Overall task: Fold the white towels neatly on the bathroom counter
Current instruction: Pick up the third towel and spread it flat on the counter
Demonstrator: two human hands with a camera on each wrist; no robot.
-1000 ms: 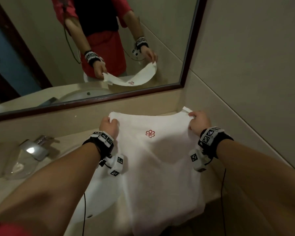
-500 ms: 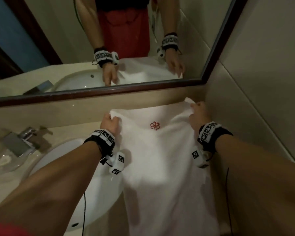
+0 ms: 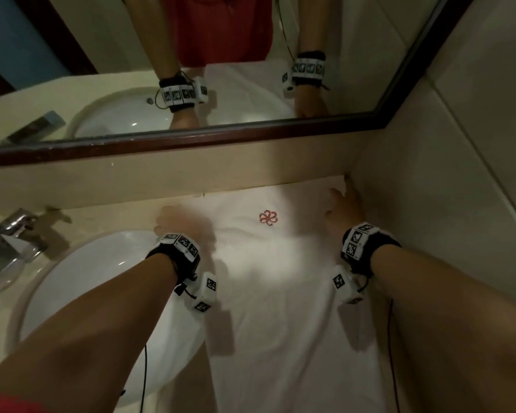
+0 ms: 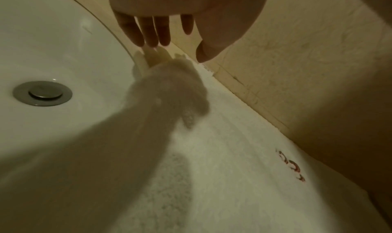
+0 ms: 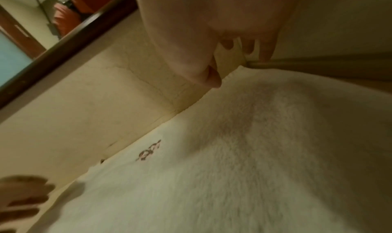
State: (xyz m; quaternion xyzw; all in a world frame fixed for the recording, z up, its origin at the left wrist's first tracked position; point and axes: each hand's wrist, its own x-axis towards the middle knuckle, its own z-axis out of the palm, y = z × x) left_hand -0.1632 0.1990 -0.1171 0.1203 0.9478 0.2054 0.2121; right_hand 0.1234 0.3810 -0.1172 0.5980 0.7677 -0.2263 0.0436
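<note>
A white towel [image 3: 268, 278] lies lengthwise, twelve to six o'clock, on the tabletop [image 3: 102, 213]; left hand [image 3: 173, 219] and right hand [image 3: 344, 207], fingers [image 4: 148, 30] spread, flank its far corners.

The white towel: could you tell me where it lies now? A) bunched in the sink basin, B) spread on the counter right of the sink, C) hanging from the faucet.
B: the white towel lies flat on the counter beside the sink, its far edge at the backsplash.

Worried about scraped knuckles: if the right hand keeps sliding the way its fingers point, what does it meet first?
Probably the backsplash in the corner; the right hand already has fingertips near it.
</note>
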